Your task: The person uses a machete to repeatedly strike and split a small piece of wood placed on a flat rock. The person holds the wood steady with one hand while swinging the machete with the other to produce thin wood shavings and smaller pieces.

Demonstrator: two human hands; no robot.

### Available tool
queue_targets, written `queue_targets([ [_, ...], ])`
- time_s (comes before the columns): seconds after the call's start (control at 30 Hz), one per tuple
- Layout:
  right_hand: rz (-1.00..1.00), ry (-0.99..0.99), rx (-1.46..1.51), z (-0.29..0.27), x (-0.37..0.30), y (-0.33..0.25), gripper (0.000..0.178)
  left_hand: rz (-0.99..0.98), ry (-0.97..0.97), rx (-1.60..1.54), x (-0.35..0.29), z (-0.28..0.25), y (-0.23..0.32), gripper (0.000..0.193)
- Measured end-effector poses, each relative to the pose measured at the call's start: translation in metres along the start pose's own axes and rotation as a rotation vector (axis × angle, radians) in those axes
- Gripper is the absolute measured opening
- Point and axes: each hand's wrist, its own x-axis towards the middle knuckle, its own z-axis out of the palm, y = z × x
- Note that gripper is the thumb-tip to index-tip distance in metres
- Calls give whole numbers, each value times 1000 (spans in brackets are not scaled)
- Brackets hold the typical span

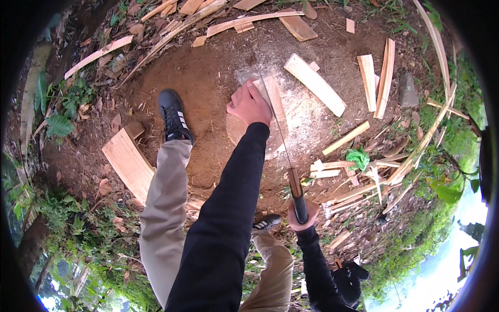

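Right hand point(304, 214): fingers closed round the dark handle of a long, thin-bladed tool point(296, 183). Left hand point(250, 105): fingers curled beside the blade; cannot tell whether they grip anything. Narrow wood piece point(278, 106) just right of blade, pale dust point(301, 125) around. Farther out: loose plank point(315, 85), brown soil point(205, 67).
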Motion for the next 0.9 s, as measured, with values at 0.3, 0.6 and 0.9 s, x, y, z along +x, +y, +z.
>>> queue_targets([
  [0.3, 16, -9, -21, -10, 5, -3, 8, -12, -17, 27, -3, -2, 0, 36],
  [0.6, -110, 34, -262, -16, -24, -6, 25, -16, -24, 30, -1, -6, 3, 41],
  [0.9, -35, 3, -93, -22, -50, -9, 22, 19, 81, 32, 0, 1, -11, 40],
])
